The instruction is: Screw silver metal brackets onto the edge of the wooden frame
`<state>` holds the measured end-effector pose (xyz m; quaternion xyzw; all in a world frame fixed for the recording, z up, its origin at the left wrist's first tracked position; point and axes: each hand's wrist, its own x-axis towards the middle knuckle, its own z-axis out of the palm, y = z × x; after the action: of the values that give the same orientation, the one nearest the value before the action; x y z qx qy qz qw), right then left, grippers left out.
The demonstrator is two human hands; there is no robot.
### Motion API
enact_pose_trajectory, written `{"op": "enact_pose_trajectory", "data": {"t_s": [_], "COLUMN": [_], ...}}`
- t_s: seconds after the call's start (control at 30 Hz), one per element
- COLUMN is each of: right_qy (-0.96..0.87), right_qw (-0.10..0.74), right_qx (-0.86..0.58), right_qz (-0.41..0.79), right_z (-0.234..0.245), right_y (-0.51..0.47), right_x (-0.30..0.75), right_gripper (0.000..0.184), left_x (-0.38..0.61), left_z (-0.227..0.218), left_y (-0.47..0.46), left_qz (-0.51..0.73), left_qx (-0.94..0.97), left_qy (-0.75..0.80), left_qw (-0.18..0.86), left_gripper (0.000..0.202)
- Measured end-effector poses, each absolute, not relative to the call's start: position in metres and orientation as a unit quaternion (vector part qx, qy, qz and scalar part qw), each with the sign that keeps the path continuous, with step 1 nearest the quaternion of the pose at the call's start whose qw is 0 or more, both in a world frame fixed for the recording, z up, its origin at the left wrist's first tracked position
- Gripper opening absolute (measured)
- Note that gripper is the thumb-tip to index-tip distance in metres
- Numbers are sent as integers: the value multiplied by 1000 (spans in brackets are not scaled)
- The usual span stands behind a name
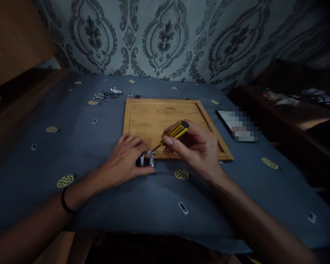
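A framed wooden panel [165, 113] lies flat on the cloth-covered table. At its near edge sits a metal hinge [151, 160], partly hidden by my fingers. My left hand [126, 156] grips the hinge, with fingers over the panel's edge and thumb along the near side. In my right hand [199, 146] is a screwdriver [178, 130] with a yellow and black handle, held between thumb and fingers. Its shaft slants down to the left, and the tip is at the hinge; whether it sits in a screw is too small to tell.
More metal hardware pieces [108, 94] lie at the back left of the table. A phone [236, 126], partly blurred out, rests right of the panel. Dark furniture [299, 106] holding assorted items stands at the right, and a wooden cabinet [19, 44] at the left. Patterned fabric [165, 40] hangs behind.
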<state>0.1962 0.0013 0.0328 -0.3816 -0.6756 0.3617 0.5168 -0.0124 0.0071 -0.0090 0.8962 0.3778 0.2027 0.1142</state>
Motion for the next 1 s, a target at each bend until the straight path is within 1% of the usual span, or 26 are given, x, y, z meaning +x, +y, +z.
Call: {"op": "enact_pose_trajectory", "data": {"t_s": [0.1, 0.23, 0.4, 0.5, 0.7, 0.77, 0.83, 1.0], "right_qy": [-687, -704, -699, -717, -766, -766, -758, -750], "right_qw": [477, 439, 442, 443, 473, 480, 484, 490], "right_qx": [-368, -352, -356, -377, -397, -407, -423, -431], "right_qz": [406, 433, 436, 384, 181, 133, 111, 112], "right_z": [38, 42, 39, 34, 23, 21, 19, 16], "right_y": [4, 5, 5, 5, 1, -1, -1, -1], "right_x": [202, 208, 208, 206, 197, 194, 192, 193], "right_gripper": [29, 31, 35, 35, 34, 34, 34, 33], "left_x": [-12, -12, -12, -12, -11, -11, -11, -11], "left_z": [-9, -9, -8, -8, -9, -8, -7, -7], "left_y": [7, 7, 7, 7, 7, 7, 7, 6], "left_qz": [202, 204, 205, 202, 205, 200, 198, 203], "left_qx": [897, 897, 893, 893, 892, 891, 890, 889], "left_qy": [376, 375, 380, 380, 381, 384, 386, 388], "left_qw": [117, 118, 126, 129, 131, 134, 137, 132], "left_gripper": [43, 41, 39, 40, 39, 39, 38, 38]}}
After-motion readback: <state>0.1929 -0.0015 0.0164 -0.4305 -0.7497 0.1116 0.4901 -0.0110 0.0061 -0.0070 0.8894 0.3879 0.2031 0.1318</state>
